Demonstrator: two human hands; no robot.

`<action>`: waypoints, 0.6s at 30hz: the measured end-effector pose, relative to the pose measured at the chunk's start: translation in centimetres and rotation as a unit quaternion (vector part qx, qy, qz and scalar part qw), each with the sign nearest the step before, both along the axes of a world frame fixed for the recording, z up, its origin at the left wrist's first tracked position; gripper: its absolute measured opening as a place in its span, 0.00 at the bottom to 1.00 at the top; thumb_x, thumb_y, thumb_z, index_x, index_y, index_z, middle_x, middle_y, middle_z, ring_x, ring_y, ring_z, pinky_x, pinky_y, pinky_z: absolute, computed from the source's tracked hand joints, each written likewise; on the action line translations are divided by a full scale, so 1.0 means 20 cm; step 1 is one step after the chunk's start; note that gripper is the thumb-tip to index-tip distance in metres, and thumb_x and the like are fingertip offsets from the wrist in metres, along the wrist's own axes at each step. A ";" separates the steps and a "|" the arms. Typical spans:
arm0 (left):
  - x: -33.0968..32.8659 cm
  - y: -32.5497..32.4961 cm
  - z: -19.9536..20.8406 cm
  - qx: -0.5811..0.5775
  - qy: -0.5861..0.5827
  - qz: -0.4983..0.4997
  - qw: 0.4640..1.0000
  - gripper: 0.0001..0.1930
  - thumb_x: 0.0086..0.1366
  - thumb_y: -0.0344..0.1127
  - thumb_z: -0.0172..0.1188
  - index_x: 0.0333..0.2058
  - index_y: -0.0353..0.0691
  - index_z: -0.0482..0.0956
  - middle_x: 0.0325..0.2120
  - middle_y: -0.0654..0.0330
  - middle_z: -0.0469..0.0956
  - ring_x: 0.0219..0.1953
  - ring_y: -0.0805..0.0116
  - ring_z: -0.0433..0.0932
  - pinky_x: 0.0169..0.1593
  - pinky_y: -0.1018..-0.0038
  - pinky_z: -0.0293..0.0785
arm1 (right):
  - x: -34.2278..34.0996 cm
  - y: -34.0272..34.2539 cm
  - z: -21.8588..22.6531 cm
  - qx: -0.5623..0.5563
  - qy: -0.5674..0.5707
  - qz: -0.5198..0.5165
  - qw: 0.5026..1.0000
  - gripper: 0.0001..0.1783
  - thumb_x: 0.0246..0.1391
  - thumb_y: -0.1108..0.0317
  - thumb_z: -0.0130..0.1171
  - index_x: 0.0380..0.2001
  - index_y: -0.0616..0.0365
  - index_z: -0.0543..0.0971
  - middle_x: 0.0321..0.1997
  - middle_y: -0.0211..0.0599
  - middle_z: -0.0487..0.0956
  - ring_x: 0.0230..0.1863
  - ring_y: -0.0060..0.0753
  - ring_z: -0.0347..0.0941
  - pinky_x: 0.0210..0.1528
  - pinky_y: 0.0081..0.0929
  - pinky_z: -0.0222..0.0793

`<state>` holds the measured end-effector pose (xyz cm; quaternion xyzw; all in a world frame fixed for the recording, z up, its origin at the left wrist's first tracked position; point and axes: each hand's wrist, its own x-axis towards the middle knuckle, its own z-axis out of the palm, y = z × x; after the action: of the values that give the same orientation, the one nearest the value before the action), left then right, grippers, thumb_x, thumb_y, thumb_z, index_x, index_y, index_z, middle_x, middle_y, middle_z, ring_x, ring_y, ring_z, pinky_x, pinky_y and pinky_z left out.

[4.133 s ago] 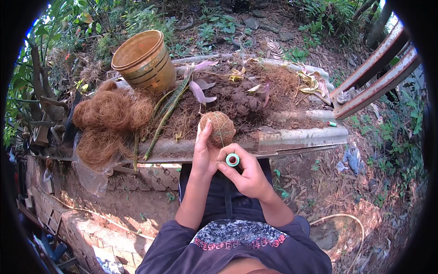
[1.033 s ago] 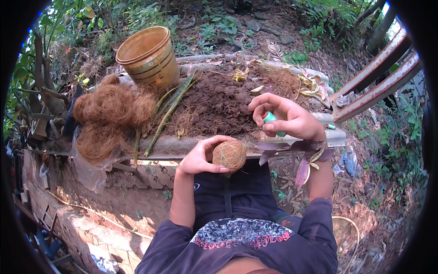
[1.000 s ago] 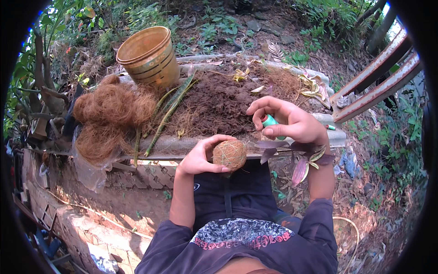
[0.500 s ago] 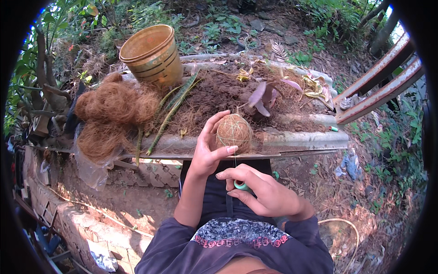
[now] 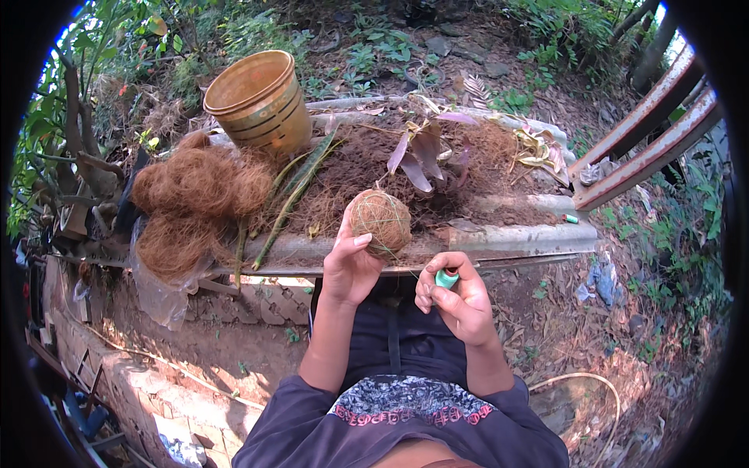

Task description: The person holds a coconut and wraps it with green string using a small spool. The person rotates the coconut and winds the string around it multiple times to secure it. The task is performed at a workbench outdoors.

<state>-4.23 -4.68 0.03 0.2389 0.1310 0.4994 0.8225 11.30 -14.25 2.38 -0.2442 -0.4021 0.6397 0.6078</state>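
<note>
My left hand [image 5: 349, 269] is closed around a round ball of brown coconut fibre [image 5: 381, 223], held up before the near edge of the tabletop. Green thread crosses the ball's surface in several directions. A plant with purple leaves [image 5: 421, 161] seems to rise from the far side of the ball, over the soil. In my right hand [image 5: 462, 300], lower and to the right, is a small green spool of thread [image 5: 446, 278], gripped between curled fingers. A thin strand runs from the ball toward the spool.
A loose heap of coconut fibre [image 5: 199, 187] lies at left, partly on clear plastic [image 5: 168, 292]. Behind it leans a yellowish bucket [image 5: 265, 105]. Dark soil [image 5: 351, 160] and long green leaves [image 5: 300, 183] cover the middle. Another small green spool [image 5: 570, 219] lies at right, near a rusty metal frame [image 5: 647, 148].
The ball has shifted left and tilted, its plant swinging left with it. My right hand has moved right and up with the spool, turning to show its end.
</note>
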 end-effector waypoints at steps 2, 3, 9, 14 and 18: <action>0.00 0.00 0.02 -0.015 -0.059 -0.034 0.998 0.36 0.53 0.32 0.56 0.61 0.42 0.52 0.54 0.49 0.64 0.57 0.53 0.66 0.59 0.56 0.65 | -0.01 0.03 -0.03 -0.022 0.044 -0.007 0.999 0.16 0.57 0.75 0.48 0.49 0.58 0.64 0.36 0.32 0.67 0.34 0.23 0.64 0.35 0.24 0.63; 0.01 0.00 0.01 -0.005 -0.062 -0.029 0.998 0.36 0.54 0.34 0.56 0.61 0.42 0.52 0.54 0.48 0.64 0.57 0.52 0.66 0.59 0.55 0.65 | -0.01 0.05 -0.04 -0.038 0.060 -0.016 0.997 0.16 0.58 0.75 0.48 0.49 0.58 0.64 0.36 0.32 0.67 0.34 0.23 0.64 0.35 0.24 0.63; 0.02 -0.02 -0.01 -0.023 -0.029 -0.003 0.999 0.33 0.59 0.41 0.55 0.61 0.40 0.53 0.56 0.46 0.62 0.59 0.49 0.64 0.60 0.57 0.65 | -0.01 0.11 -0.10 -0.108 0.181 0.008 0.978 0.18 0.58 0.74 0.48 0.51 0.56 0.62 0.35 0.32 0.67 0.32 0.23 0.65 0.33 0.24 0.63; 0.01 -0.03 -0.04 -0.041 -0.023 0.015 0.999 0.38 0.57 0.49 0.59 0.61 0.38 0.56 0.58 0.45 0.61 0.57 0.51 0.67 0.59 0.60 0.65 | -0.03 0.13 -0.12 -0.148 0.069 -0.001 0.987 0.18 0.58 0.73 0.51 0.50 0.55 0.62 0.33 0.29 0.68 0.26 0.21 0.67 0.26 0.19 0.64; -0.02 -0.04 -0.01 0.066 0.045 -0.031 0.996 0.43 0.55 0.56 0.59 0.62 0.37 0.54 0.60 0.46 0.58 0.55 0.54 0.68 0.56 0.62 0.68 | -0.07 0.15 -0.18 -0.103 -0.086 -0.102 0.986 0.14 0.60 0.72 0.50 0.48 0.55 0.62 0.30 0.26 0.68 0.20 0.14 0.65 0.18 0.13 0.60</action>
<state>-4.63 -5.44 -0.24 0.3188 0.1271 0.4699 0.8133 9.94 -11.17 -1.30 -0.3992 -0.3578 0.5886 0.6051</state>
